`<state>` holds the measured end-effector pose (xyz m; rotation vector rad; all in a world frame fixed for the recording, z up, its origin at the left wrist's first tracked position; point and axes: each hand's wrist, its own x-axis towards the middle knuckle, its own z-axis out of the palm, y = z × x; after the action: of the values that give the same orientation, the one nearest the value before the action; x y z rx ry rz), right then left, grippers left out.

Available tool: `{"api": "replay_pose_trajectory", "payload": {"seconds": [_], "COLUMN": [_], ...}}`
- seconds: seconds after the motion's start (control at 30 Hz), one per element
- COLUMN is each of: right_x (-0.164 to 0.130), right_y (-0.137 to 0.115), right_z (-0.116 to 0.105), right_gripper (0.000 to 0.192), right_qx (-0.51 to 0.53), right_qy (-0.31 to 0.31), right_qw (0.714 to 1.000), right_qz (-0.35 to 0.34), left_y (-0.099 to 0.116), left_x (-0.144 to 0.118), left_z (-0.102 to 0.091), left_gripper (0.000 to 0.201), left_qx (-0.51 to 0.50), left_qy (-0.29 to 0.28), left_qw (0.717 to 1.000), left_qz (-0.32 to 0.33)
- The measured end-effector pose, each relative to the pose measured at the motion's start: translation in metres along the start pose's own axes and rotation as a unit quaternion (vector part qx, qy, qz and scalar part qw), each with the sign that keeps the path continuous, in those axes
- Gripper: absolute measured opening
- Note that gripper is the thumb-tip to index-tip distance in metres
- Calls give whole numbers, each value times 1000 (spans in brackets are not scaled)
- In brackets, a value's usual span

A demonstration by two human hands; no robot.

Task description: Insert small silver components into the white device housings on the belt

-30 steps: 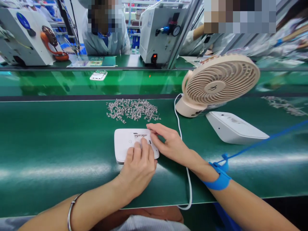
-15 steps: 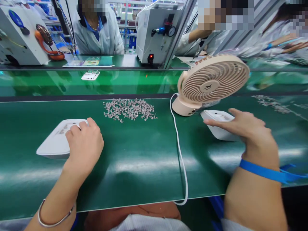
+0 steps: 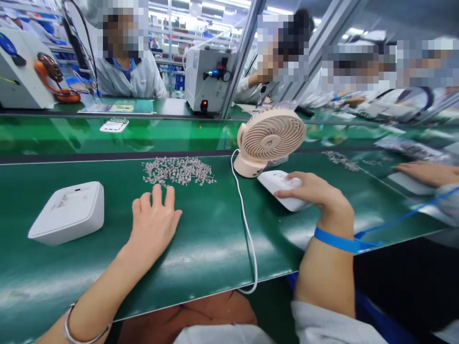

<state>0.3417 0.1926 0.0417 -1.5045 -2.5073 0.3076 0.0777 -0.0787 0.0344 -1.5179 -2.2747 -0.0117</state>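
My left hand (image 3: 155,223) lies flat and open on the green belt (image 3: 201,239), fingers spread, just below a heap of small silver parts (image 3: 177,171). A white plastic housing (image 3: 70,211) sits by itself to the left of that hand, apart from it. My right hand (image 3: 315,191), with a blue strap on the wrist, rests on top of a second white housing (image 3: 281,187) in front of the fan; its fingers curl over the housing's near edge.
A beige desk fan (image 3: 268,138) stands behind the right housing, its white cable (image 3: 247,229) running over the belt's front edge. Another white housing (image 3: 114,125) lies on the far conveyor. Co-workers sit opposite beside grey machines (image 3: 206,79); a co-worker's hand (image 3: 426,172) is at right.
My left hand has let go of the first housing, now at the left, and moved right toward the silver parts. My right hand has come down onto the second housing.
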Motion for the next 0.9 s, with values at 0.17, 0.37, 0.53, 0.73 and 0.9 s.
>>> {"api": "replay_pose_trajectory", "payload": {"seconds": [0.17, 0.37, 0.53, 0.73, 0.9], "right_x": [-41, -43, 0, 26, 25], "right_y": [-73, -118, -116, -120, -129], "right_z": [-13, 16, 74, 103, 101], "right_gripper": [65, 68, 27, 11, 9], "right_qx": [117, 299, 361, 271, 207], "right_qy": [-115, -277, -40, 18, 25], "right_qw": [963, 843, 914, 940, 947], "right_qz": [-214, -351, -182, -208, -245], "left_y": [18, 22, 18, 14, 19], "left_x": [-10, -15, -12, -12, -12], "left_z": [2, 13, 12, 11, 8], "left_gripper": [64, 47, 50, 87, 73], "left_qx": [-101, -137, -164, -210, -185], "left_qy": [117, 76, 21, -31, -47], "left_qw": [977, 953, 948, 943, 951], "left_qz": [146, 260, 272, 257, 244]}}
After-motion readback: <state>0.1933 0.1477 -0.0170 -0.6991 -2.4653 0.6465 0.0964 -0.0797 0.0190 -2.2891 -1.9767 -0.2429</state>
